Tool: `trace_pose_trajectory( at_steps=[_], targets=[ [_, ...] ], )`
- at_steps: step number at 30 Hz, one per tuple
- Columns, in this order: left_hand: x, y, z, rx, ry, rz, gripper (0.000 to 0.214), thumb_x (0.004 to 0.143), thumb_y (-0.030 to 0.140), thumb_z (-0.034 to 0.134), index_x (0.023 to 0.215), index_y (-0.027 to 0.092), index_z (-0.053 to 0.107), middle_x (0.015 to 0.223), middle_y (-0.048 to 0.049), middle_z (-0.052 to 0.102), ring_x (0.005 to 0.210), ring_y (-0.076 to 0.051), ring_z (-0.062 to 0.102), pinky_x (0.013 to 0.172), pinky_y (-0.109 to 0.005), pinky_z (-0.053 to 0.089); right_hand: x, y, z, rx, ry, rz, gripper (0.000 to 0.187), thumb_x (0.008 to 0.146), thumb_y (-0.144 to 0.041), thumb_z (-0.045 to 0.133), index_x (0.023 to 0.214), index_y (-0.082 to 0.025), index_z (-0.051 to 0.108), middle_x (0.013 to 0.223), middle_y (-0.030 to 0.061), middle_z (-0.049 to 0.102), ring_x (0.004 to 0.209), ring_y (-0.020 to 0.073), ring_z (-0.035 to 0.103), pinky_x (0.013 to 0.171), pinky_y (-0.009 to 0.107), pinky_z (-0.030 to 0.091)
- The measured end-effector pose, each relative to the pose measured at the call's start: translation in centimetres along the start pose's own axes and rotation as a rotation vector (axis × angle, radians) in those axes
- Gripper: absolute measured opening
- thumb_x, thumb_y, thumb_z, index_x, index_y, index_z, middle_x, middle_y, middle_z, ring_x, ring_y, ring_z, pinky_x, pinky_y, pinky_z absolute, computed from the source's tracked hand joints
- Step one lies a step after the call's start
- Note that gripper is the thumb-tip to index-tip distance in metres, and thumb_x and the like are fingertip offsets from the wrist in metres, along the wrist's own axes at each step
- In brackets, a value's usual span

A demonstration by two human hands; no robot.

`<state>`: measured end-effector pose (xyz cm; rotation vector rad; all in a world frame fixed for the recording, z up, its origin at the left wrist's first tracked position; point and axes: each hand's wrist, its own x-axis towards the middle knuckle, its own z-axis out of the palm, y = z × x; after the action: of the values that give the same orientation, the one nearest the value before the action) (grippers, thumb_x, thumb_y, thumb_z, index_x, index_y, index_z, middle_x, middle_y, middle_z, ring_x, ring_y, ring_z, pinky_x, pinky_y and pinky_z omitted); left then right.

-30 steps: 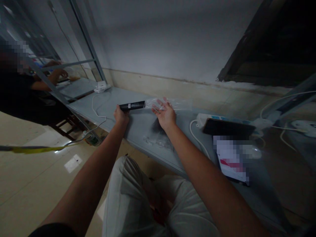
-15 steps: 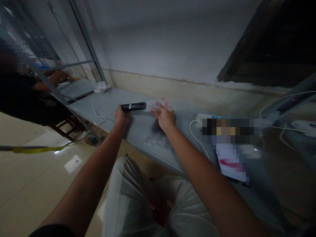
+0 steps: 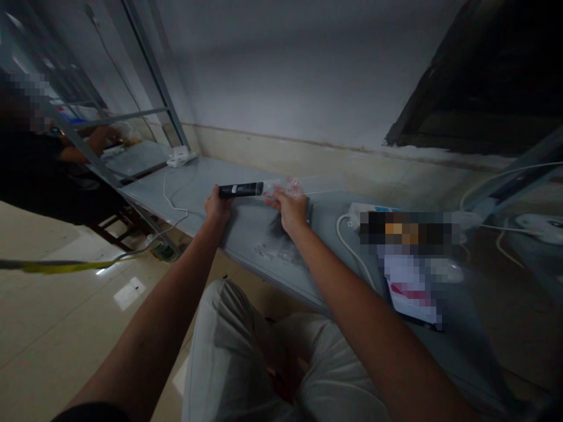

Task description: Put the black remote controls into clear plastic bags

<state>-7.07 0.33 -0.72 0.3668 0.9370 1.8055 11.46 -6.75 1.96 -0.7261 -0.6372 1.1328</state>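
Observation:
A black cylinder with a small white label [image 3: 243, 190] lies level in the grip of my left hand [image 3: 217, 206], which is closed around its left end. My right hand [image 3: 290, 208] is closed on a clear plastic bag [image 3: 295, 186] with red print, at the right end of the cylinder. Whether the cylinder's tip sits inside the bag or only touches its mouth I cannot tell. Below my right hand, a dark item in clear plastic wrapping [image 3: 278, 249] rests on the grey table [image 3: 237, 225], partly hidden by my wrist.
A white power strip [image 3: 359, 215] with a cable and a phone-like device with a blurred screen [image 3: 413, 293] lie at the right. A white socket block [image 3: 181, 156] stands far left, its cord hanging over the edge. Beyond the metal frame [image 3: 158, 88], another person's arm [image 3: 83, 146] is at work.
My right hand has shifted slightly left and down, closer to the cylinder, with the bag in it. The cylinder has moved slightly right.

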Motion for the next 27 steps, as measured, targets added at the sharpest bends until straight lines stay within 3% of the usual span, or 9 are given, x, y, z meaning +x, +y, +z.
trace_pose_trajectory(
  at_steps=[8, 17, 22, 27],
  targets=[
    [-0.2, -0.2, 0.1, -0.005, -0.124, -0.047, 0.015, 0.091, 0.025, 0.062, 0.080, 0.015, 0.058, 0.072, -0.0024, 0.062, 0.064, -0.011, 0.065, 0.071, -0.024, 0.060, 0.1, 0.2, 0.1, 0.006, 0.054, -0.024, 0.058, 0.070, -0.014, 0.071, 0.123, -0.023, 0.051, 0.080, -0.0051, 0.071, 0.064, 0.0134, 0.068, 0.061, 0.032, 0.064],
    [-1.2, 0.0, 0.3, -0.015, -0.250, -0.174, 0.010, 0.092, 0.021, 0.061, 0.094, 0.012, 0.063, 0.077, -0.0070, 0.066, 0.073, -0.015, 0.068, 0.078, -0.028, 0.061, 0.2, -0.1, 0.1, 0.018, 0.084, -0.005, 0.045, 0.070, -0.014, 0.069, 0.112, -0.023, 0.055, 0.078, -0.0055, 0.067, 0.067, 0.0143, 0.069, 0.060, 0.033, 0.065],
    [-1.7, -0.1, 0.4, 0.027, -0.334, -0.175, 0.013, 0.094, 0.019, 0.056, 0.086, 0.011, 0.063, 0.077, -0.0078, 0.066, 0.074, -0.015, 0.068, 0.079, -0.028, 0.061, -0.1, -0.4, 0.3, 0.022, 0.046, 0.005, 0.038, 0.072, -0.013, 0.070, 0.107, -0.022, 0.057, 0.078, -0.0055, 0.065, 0.068, 0.0134, 0.067, 0.062, 0.034, 0.064],
    [-1.6, -0.2, 0.5, 0.046, -0.327, -0.187, 0.015, 0.096, 0.017, 0.053, 0.087, 0.010, 0.063, 0.078, -0.0078, 0.066, 0.073, -0.015, 0.067, 0.076, -0.026, 0.061, -0.1, -0.1, 0.4, 0.009, 0.004, 0.004, 0.039, 0.071, -0.012, 0.071, 0.108, -0.020, 0.058, 0.078, -0.0052, 0.065, 0.073, 0.0135, 0.067, 0.066, 0.033, 0.064]
  ],
)
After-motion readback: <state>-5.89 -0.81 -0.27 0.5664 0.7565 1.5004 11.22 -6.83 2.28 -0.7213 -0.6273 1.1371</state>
